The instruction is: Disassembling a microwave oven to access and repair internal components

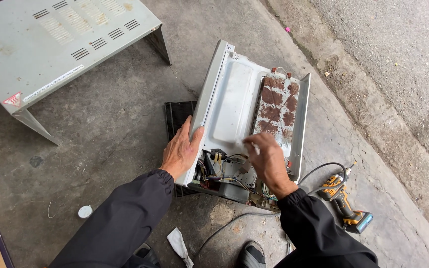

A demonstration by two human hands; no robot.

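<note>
An opened white microwave chassis [232, 94] lies on the concrete ground with a rusty brown panel [276, 109] on its right part and wiring [224, 171] exposed at the near end. My left hand [180, 149] grips the chassis's left edge. My right hand [269, 161] rests on top of the chassis near the wires, fingers closed around something small and pale that I cannot make out. Both arms wear black sleeves.
The removed grey metal cover [60, 42] with vent slots stands at the upper left. A yellow and black cordless drill [346, 201] lies at the right beside a black cable [323, 167]. A white round cap [85, 212] and a crumpled rag [179, 244] lie near my feet.
</note>
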